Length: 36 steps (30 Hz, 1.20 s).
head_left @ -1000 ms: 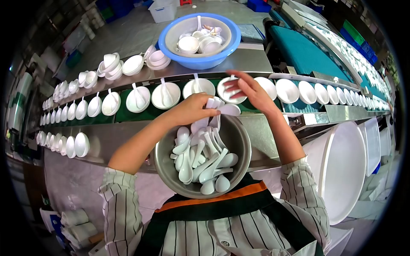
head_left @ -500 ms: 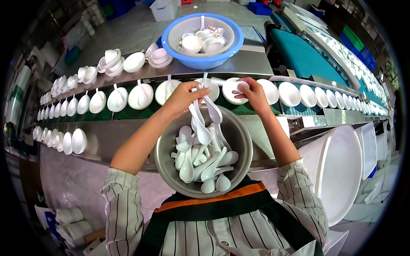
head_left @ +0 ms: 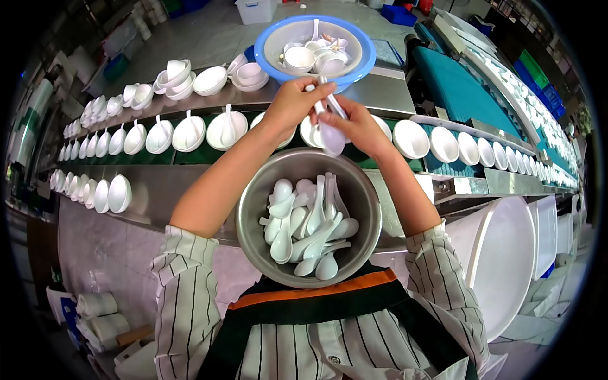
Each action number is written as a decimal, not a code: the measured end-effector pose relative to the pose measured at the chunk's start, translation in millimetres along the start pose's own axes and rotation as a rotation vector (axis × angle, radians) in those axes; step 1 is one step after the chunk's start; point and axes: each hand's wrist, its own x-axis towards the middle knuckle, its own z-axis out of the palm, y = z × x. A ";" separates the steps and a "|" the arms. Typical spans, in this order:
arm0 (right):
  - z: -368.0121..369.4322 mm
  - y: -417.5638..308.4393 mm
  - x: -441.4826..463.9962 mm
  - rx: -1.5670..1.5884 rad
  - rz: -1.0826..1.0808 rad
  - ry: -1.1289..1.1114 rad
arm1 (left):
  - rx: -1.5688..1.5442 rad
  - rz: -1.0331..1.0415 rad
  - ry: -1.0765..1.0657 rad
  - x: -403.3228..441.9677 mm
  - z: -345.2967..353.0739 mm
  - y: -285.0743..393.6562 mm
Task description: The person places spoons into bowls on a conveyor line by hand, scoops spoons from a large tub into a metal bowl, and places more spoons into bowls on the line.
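Observation:
My left hand [head_left: 294, 106] is closed around the handles of a few white soup spoons [head_left: 332, 139], their bowls hanging down over the row. Close against it, my right hand [head_left: 356, 125] has its fingers and thumb closed on a spoon of this bunch; the fingers partly hide the contact. Below both hands, a steel basin [head_left: 248, 221] holds a heap of white spoons [head_left: 313, 218]. White bowls [head_left: 189, 134] line the green conveyor belt [head_left: 209, 154] behind it. Those to the left have spoons in them; those to the right [head_left: 411, 139] show none.
A blue basin [head_left: 272, 47] with mixed bowls and spoons stands on the steel ledge [head_left: 380, 85]. Stacked bowls [head_left: 211, 80] line that ledge at left; more bowls [head_left: 119, 194] sit on the nearer ledge. At right are a teal conveyor [head_left: 453, 82] and a large white tub [head_left: 503, 266].
Both hands have moved up and forward, away from the steel basin, and come together at the spoons. The bowls on the belt have shifted left in view.

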 end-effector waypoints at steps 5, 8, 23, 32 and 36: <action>-33.1 71.3 38.2 -0.236 -0.049 0.423 | 0.068 0.056 0.303 6.6 0.9 -10.3; -44.1 105.5 34.3 -0.566 0.061 0.523 | 0.095 -0.022 0.151 -1.0 -29.3 -36.8; -85.4 141.0 5.9 -0.730 0.121 0.627 | 0.358 -0.255 -0.161 -97.1 -31.8 -54.8; -76.9 129.7 13.8 -0.490 0.082 0.565 | 0.436 -0.144 -0.061 -96.3 -14.4 -63.0; -79.0 116.6 10.9 -0.388 0.064 0.663 | 0.597 -0.081 0.076 -104.0 -2.6 -61.3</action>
